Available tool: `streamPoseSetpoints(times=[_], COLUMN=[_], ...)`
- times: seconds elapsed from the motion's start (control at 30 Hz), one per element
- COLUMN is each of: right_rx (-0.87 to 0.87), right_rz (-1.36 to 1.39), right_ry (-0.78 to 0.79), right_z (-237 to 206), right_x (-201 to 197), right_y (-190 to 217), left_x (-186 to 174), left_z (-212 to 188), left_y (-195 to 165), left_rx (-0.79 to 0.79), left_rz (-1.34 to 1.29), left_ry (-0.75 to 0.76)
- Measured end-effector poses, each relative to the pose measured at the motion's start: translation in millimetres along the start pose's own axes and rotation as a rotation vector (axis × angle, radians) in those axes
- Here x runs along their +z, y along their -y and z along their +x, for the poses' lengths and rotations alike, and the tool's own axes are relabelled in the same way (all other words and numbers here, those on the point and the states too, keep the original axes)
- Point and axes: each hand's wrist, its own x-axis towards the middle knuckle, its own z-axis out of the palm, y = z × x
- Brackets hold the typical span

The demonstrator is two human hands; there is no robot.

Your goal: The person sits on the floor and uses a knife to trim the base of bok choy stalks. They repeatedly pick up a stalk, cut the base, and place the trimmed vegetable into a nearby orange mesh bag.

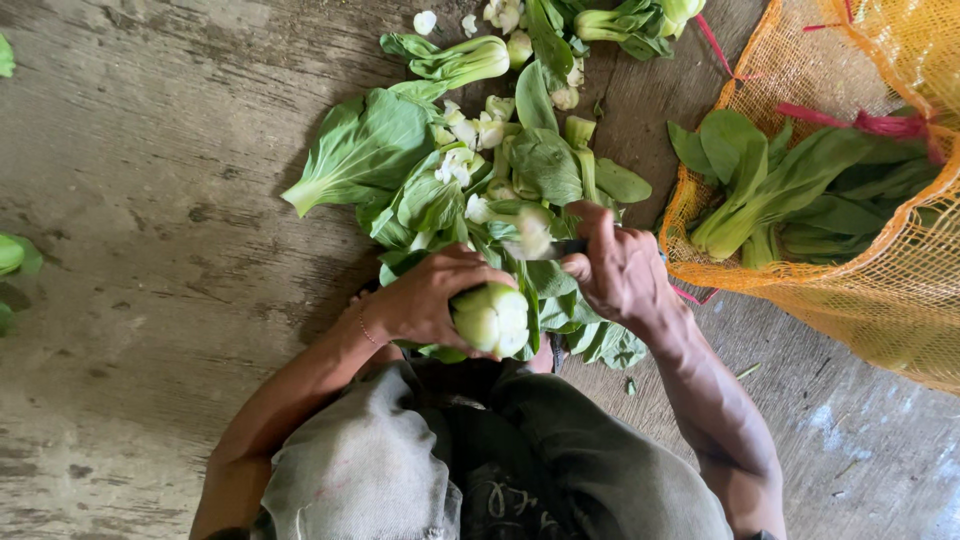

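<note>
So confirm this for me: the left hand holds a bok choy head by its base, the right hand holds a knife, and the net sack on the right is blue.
One detail is wrong: the net sack is orange, not blue, as the head view shows. The left hand does hold the bok choy head, and the right hand a knife.

- Produce-handling spot, market back area or farm shed type; not a home kitchen.
- Bare concrete floor [150, 200], stained and rough, is the work surface.
- Pile of trimmed bok choy leaves and stem ends [480, 170] lies straight on that floor.
- Orange mesh sack [900, 290] stuffed with whole bok choy [770, 190], bulk quantity.
- Person crouches low over the pile.
</note>
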Motion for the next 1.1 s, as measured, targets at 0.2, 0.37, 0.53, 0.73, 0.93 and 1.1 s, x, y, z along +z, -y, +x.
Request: streamPoseSetpoints(times=[0.2,0.37,0.53,0.73,0.93,1.1], right_rx=[0.15,0.211,0.194,0.53,0.422,0.556], right_rz=[0.311,0.451,0.347,0.508,0.815,0.895], right_ry=[0.004,0.033,-0.113,-0.097,-0.213,-0.194], right_z=[-16.0,-15.2,-9.2,-12.6,-3.5,-10.4], right_x=[9.3,22.4,20.5,37.1,62.0,60.3], right_y=[3.1,39.9,39.5,30.1,6.3,-6.8], left_x=[-1.2,2.4,9.6,28.9,-7.4,-227.0], left_z=[6.0,5.5,2.2,-0.6,-26.5,-12.1], left_y=[-4.4,-6.1,-0.6,44.3,53.0,15.0], left_rx=[-0.186,-0.216,-0.281,-0.807,-0.96,-0.084], left_rz=[0.028,0.146,-0.378,-1.503,-1.627,-1.005], left_ry=[-0.038,-0.129,-0.258,-0.397,-0.73,-0.908])
